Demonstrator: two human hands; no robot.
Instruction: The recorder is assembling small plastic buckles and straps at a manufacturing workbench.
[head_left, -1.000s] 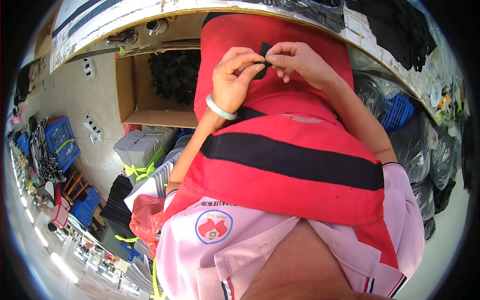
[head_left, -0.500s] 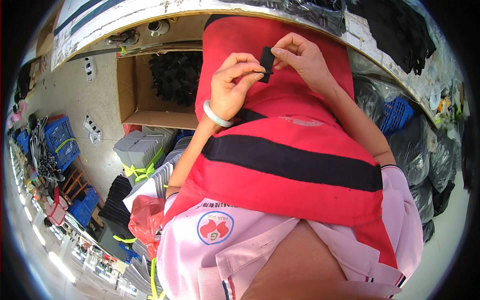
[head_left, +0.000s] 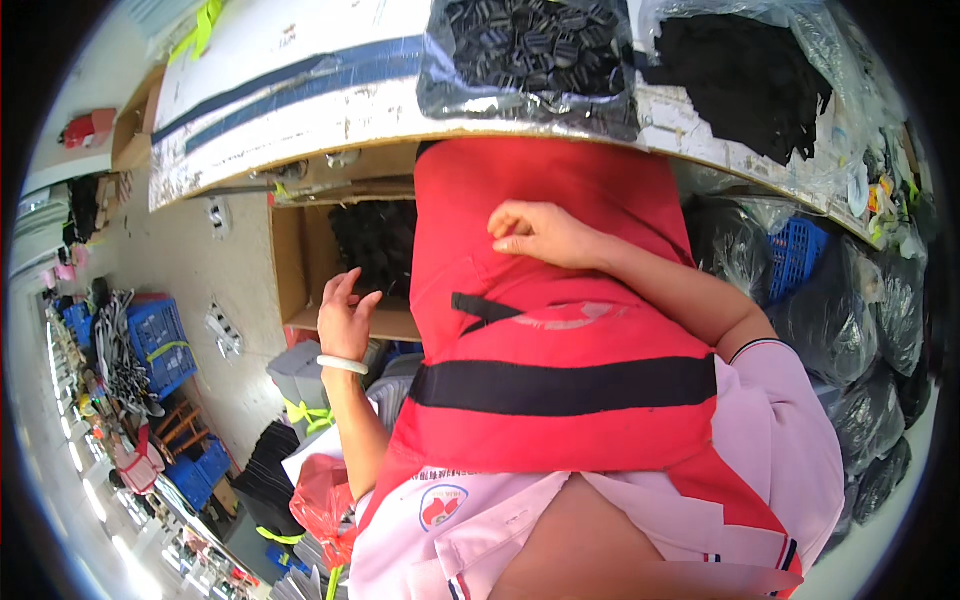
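My left hand (head_left: 347, 315) is at the open front of a cardboard box (head_left: 289, 262), fingers apart and nothing seen in them; a pale bangle (head_left: 342, 365) circles that wrist. Dark small pieces (head_left: 372, 243) fill part of the box. Above the red apron (head_left: 560, 430) on my lap, my right hand (head_left: 540, 232) has loosely curled fingers, with a gap between thumb and forefinger and nothing visible there. A short black strap (head_left: 485, 308) lies across the apron below it.
On the white worktop (head_left: 370, 108) ahead sit a clear bag of black pieces (head_left: 540, 45) and a pile of black material (head_left: 740, 85). Plastic bags (head_left: 825, 310) and a blue crate (head_left: 795, 255) stand at right. A red bag (head_left: 325, 495) hangs at left near stacked grey sheets (head_left: 300, 375).
The small black piece held between both hands is no longer seen in them. My left hand has moved left and down to the box; my right has drawn down. More worktop shows.
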